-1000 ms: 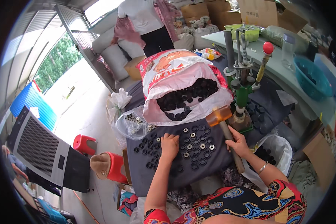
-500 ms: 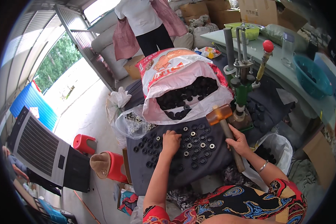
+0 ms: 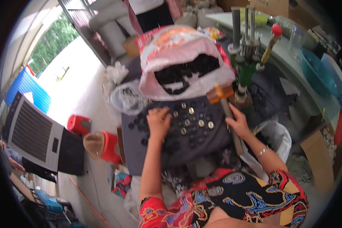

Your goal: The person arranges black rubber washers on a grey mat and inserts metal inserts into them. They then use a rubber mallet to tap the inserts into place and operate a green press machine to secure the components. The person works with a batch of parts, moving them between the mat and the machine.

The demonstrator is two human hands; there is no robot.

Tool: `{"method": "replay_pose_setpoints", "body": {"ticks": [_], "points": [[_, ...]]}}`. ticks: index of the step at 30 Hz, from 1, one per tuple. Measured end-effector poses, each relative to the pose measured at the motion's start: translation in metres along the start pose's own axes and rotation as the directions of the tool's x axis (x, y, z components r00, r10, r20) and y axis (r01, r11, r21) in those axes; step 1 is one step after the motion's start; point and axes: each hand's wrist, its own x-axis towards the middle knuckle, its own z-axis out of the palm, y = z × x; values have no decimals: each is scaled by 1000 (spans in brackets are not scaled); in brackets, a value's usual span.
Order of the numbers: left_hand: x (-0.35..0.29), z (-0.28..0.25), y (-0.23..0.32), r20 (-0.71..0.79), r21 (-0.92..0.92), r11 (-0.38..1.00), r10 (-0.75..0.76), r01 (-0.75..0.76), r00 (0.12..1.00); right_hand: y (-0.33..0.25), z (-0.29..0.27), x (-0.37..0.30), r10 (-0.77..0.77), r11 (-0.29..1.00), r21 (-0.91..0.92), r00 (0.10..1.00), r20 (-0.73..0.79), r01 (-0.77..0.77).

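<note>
Your right hand (image 3: pixel 237 122) grasps one hammer (image 3: pixel 226 109) by its handle, amber head at the far end; your left hand (image 3: pixel 158 121), fingers bent, lies over black discs (image 3: pixel 201 123) on the desk (image 3: pixel 216 142), any grasp unclear. Seven discs show bright centres. Print on the open sack (image 3: pixel 169 62), far side, is blurred. One green press (image 3: pixel 247 75) stands right of the sack; two red stools (image 3: pixel 111 147), left.

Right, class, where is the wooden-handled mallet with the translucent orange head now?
In the head view, the orange-headed mallet is right of centre, gripped in the person's right hand, its head just left of the green metal press.
</note>
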Motion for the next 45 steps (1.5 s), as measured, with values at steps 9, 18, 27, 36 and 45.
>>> {"method": "replay_pose_setpoints", "body": {"ticks": [9,18,27,36,45], "points": [[-135,-76,15,-440,-65,862,-477,502,761,-53,48,17,-365,780,-378,853,373,499],[-141,-67,3,-421,-67,845,-506,530,753,-79,98,49,-154,532,-640,806,571,555],[-144,-68,5,-395,-96,827,-543,555,741,-60,110,63,-36,580,-627,785,619,521],[-140,-66,2,-378,-119,813,-568,570,732,-51,105,65,-20,648,-631,837,546,427],[-142,-66,3,-393,-118,810,-569,574,723,-63,121,61,88,444,-759,819,567,477]]}}
